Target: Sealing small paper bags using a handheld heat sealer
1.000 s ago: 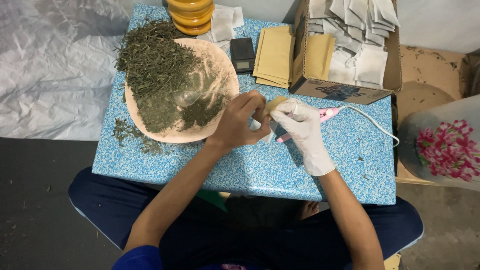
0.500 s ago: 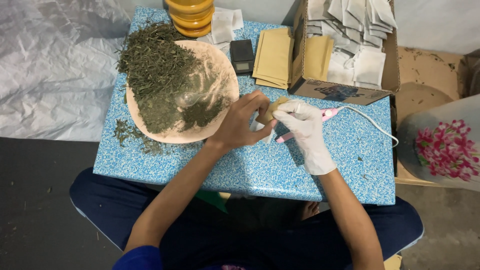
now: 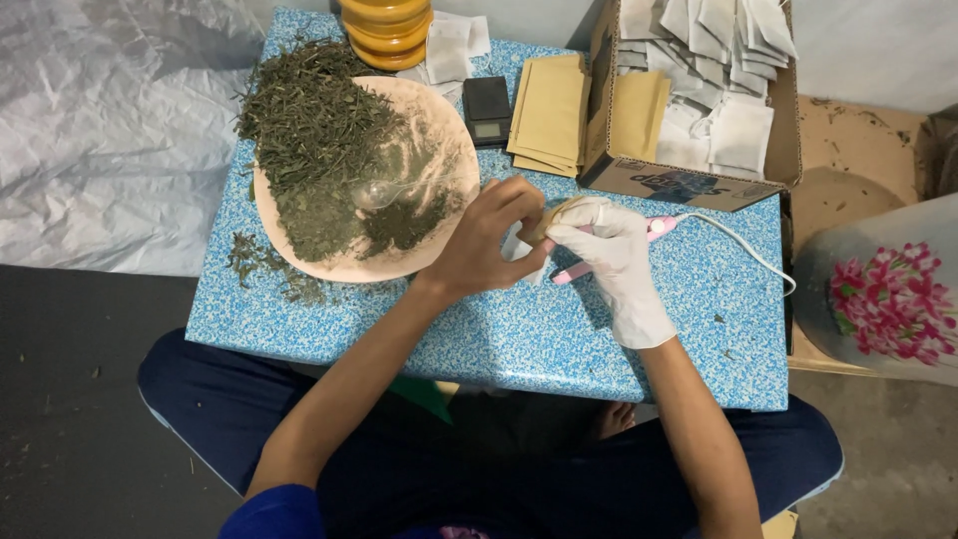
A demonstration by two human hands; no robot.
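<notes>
Blue speckled table (image 3: 479, 329) (low, on dark floor (image 3: 70, 399)) under both hands.

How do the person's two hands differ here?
The right hand wears a white glove; the left hand is bare. The right lies over a pink corded tool; the left sits beside the dish of dried leaves. Both pinch the same small tan packet.

Blue speckled table (image 3: 479, 329): plate (image 3: 299, 255), envelopes (image 3: 549, 115)
</notes>
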